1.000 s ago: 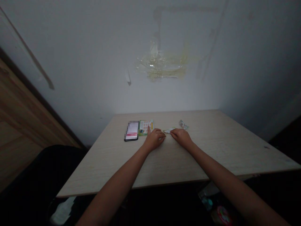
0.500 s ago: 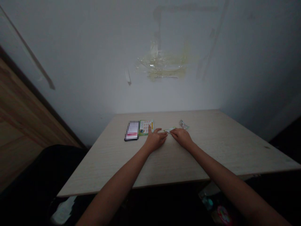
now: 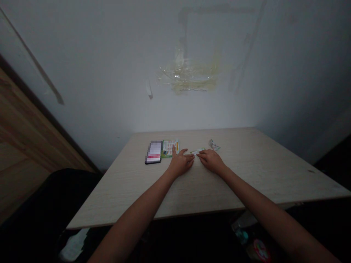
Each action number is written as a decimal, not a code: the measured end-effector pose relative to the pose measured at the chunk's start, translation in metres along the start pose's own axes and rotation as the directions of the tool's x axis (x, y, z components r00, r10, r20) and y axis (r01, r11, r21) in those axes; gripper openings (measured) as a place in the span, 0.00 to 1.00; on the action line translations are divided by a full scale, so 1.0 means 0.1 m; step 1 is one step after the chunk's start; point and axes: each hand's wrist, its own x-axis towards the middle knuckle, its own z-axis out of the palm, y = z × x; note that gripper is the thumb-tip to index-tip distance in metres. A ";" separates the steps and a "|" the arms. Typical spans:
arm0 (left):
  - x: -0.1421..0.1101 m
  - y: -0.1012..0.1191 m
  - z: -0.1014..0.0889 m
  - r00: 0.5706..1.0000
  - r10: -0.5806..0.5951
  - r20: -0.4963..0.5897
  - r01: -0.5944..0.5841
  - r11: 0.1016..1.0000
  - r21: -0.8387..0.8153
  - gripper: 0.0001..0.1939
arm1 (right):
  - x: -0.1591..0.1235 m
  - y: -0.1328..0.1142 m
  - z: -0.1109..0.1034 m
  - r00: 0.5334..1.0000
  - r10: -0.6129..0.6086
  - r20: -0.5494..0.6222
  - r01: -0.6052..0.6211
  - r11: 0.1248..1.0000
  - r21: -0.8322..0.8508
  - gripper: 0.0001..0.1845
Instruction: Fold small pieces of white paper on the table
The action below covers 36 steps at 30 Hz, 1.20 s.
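Note:
A small white-and-green printed piece of paper (image 3: 195, 151) lies on the table between my two hands. My left hand (image 3: 180, 163) rests palm down with its fingers spread, the right-pointing fingertips at the paper's left edge. One of its fingers lies over the lower right part of a printed leaflet (image 3: 168, 147). From the other side, my right hand (image 3: 211, 160) has its fingers bunched together on the paper's near right edge. Part of the paper is hidden under these fingers.
A phone (image 3: 154, 151) with a blurred screen lies left of the leaflet. Behind my right hand is a crumpled printed scrap (image 3: 214, 145). The pale wooden table (image 3: 263, 171) meets a wall with old tape (image 3: 192, 78) on it.
The small paper's near edge, raised a little before, now lies flatter under my right fingers. My right hand has shifted very slightly left; my left hand has stayed almost still.

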 end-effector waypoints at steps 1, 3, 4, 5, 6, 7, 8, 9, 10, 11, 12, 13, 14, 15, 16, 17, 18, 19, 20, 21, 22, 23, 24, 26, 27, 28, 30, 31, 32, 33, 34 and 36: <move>0.00 0.00 0.00 1.000 0.001 0.000 -0.001 1.000 0.004 0.16 | 0.00 0.00 0.00 1.000 0.002 0.001 -0.002 1.000 0.003 0.17; 0.00 0.00 0.01 1.000 0.008 -0.001 -0.008 1.000 0.013 0.16 | 0.01 0.01 0.01 1.000 0.005 0.000 -0.005 1.000 0.008 0.17; 0.00 -0.01 0.02 1.000 0.010 -0.001 -0.010 1.000 0.020 0.16 | 0.01 0.01 0.02 1.000 0.008 -0.001 -0.008 1.000 0.010 0.17; 0.01 -0.01 0.02 1.000 0.011 -0.001 -0.011 1.000 0.030 0.16 | 0.01 0.01 0.02 1.000 0.011 -0.001 -0.011 1.000 0.011 0.17; 0.01 -0.01 0.03 1.000 0.011 0.001 -0.011 0.999 0.040 0.17 | 0.01 0.01 0.02 1.000 0.014 0.000 -0.014 1.000 0.012 0.17; 0.01 -0.01 0.04 1.000 0.012 0.003 -0.012 0.999 0.052 0.17 | 0.01 0.01 0.02 1.000 0.015 0.003 -0.015 1.000 0.015 0.18; 0.01 -0.02 0.05 1.000 0.013 0.006 -0.013 0.998 0.063 0.17 | 0.01 0.01 0.02 1.000 0.014 0.007 -0.014 1.000 0.018 0.18; 0.01 -0.02 0.05 1.000 0.014 0.008 -0.015 0.997 0.073 0.18 | 0.01 0.01 0.02 1.000 0.011 0.012 -0.012 1.000 0.020 0.18; 0.01 -0.02 0.06 1.000 0.014 0.009 -0.015 0.997 0.082 0.18 | 0.01 0.01 0.01 1.000 0.009 0.017 -0.009 1.000 0.022 0.18; 0.01 -0.02 0.07 1.000 0.012 0.009 -0.013 0.996 0.090 0.19 | 0.01 0.01 0.01 1.000 0.005 0.022 -0.005 1.000 0.022 0.18; 0.00 -0.03 0.08 1.000 0.009 0.010 -0.010 0.995 0.096 0.19 | 0.01 0.01 0.01 1.000 0.002 0.027 -0.003 1.000 0.020 0.18; 0.00 -0.03 0.09 1.000 0.005 0.012 -0.007 0.995 0.101 0.20 | 0.00 0.01 0.01 1.000 0.001 0.028 -0.002 1.000 0.017 0.18; 0.00 -0.03 0.09 1.000 0.003 0.016 -0.004 0.994 0.105 0.20 | 0.00 0.01 0.01 1.000 0.002 0.027 -0.003 1.000 0.015 0.18; 0.00 -0.03 0.09 1.000 0.001 0.022 -0.003 0.994 0.107 0.20 | 0.00 0.01 0.02 1.000 0.003 0.024 -0.003 1.000 0.013 0.18; 0.00 -0.03 0.10 1.000 0.000 0.030 -0.003 0.994 0.109 0.20 | 0.00 0.01 0.02 1.000 0.002 0.020 -0.003 1.000 0.014 0.18; 0.00 -0.04 0.10 0.999 -0.002 0.039 -0.003 0.994 0.108 0.21 | 0.00 0.01 0.03 1.000 0.002 0.017 -0.003 1.000 0.015 0.18; 0.00 -0.04 0.10 0.999 -0.004 0.047 -0.001 0.994 0.107 0.21 | 0.00 0.02 0.04 1.000 0.002 0.013 -0.003 1.000 0.017 0.18; 0.00 -0.04 0.10 0.999 -0.009 0.053 0.003 0.995 0.104 0.21 | 0.00 0.02 0.05 1.000 0.002 0.008 -0.002 1.000 0.018 0.18; 0.00 -0.04 0.10 0.998 -0.013 0.057 0.007 0.995 0.102 0.21 | -0.01 0.02 0.05 1.000 0.001 0.003 -0.001 1.000 0.019 0.18; 0.00 -0.04 0.11 0.998 -0.017 0.058 0.011 0.995 0.100 0.21 | -0.01 0.02 0.06 1.000 0.001 -0.003 -0.001 1.000 0.019 0.18; 0.00 -0.04 0.11 0.998 -0.019 0.057 0.013 0.995 0.100 0.21 | -0.01 0.02 0.06 1.000 0.001 -0.007 0.000 1.000 0.019 0.18; 0.00 -0.04 0.11 0.998 -0.020 0.055 0.014 0.995 0.101 0.21 | -0.01 0.02 0.06 1.000 -0.002 -0.007 0.002 1.000 0.018 0.18; 0.00 -0.04 0.12 0.998 -0.020 0.053 0.014 0.995 0.103 0.21 | -0.01 0.02 0.05 1.000 -0.003 -0.006 0.003 1.000 0.018 0.18; 0.00 -0.03 0.12 0.999 -0.020 0.044 0.015 0.994 0.108 0.21 | -0.01 0.02 0.05 1.000 -0.003 0.000 0.003 1.000 0.017 0.18; 0.00 -0.03 0.12 0.999 -0.020 0.038 0.016 0.994 0.110 0.21 | -0.01 0.01 0.04 1.000 0.000 0.003 0.000 1.000 0.015 0.18; 0.00 -0.03 0.12 0.999 -0.019 0.033 0.015 0.994 0.112 0.20 | -0.01 0.01 0.04 1.000 0.002 0.005 -0.002 1.000 0.014 0.18; -0.01 -0.03 0.12 1.000 -0.013 0.023 0.011 0.993 0.116 0.20 | -0.01 0.00 0.03 1.000 0.007 0.011 -0.007 1.000 0.013 0.18; 0.00 -0.02 0.12 1.000 -0.008 0.020 0.005 0.993 0.116 0.20 | -0.01 0.00 0.03 1.000 0.009 0.015 -0.009 1.000 0.012 0.18; 0.00 -0.02 0.11 1.000 -0.003 0.019 0.000 0.993 0.117 0.19 | 0.00 0.00 0.03 1.000 0.012 0.018 -0.012 1.000 0.011 0.18; 0.00 -0.02 0.11 1.000 0.001 0.019 -0.003 0.993 0.119 0.19 | 0.00 -0.01 0.02 1.000 0.015 0.020 -0.016 1.000 0.010 0.18; 0.00 -0.02 0.11 1.000 0.002 0.019 -0.005 0.992 0.123 0.19 | 0.00 -0.01 0.02 1.000 0.018 0.020 -0.018 1.000 0.009 0.18; 0.00 -0.02 0.10 1.000 0.002 0.016 -0.004 0.990 0.137 0.19 | 0.00 -0.01 0.02 1.000 0.018 0.024 -0.018 1.000 0.012 0.18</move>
